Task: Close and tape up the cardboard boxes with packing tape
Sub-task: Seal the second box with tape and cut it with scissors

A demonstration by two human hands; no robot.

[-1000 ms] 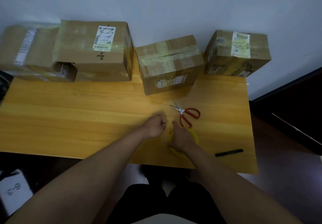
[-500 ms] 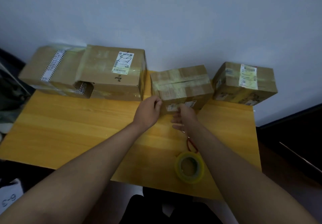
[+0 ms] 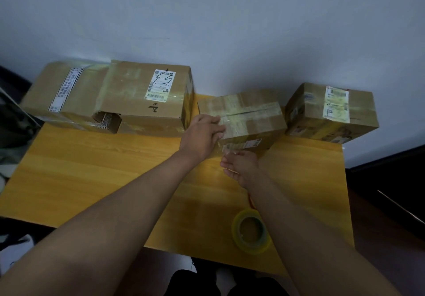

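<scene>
Four brown cardboard boxes are lined up along the far edge of a yellow wooden table (image 3: 92, 169), their contents hidden; a torn corner is seen on the large labelled box (image 3: 147, 102). The small taped middle box (image 3: 250, 121) is pressed at its left end by the left hand (image 3: 202, 134), while a clear tape strip, barely discernible, is pinched by the right hand (image 3: 241, 167) at the front face. The round yellowish tape roll (image 3: 250, 232) lies flat near the front edge, partly covered by the right forearm.

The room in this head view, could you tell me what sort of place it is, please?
Probably a small home or office packing spot, not a warehouse: a plain wooden table against a bare wall, four labelled, taped boxes lined along it, and a tape roll near the hands.
</scene>
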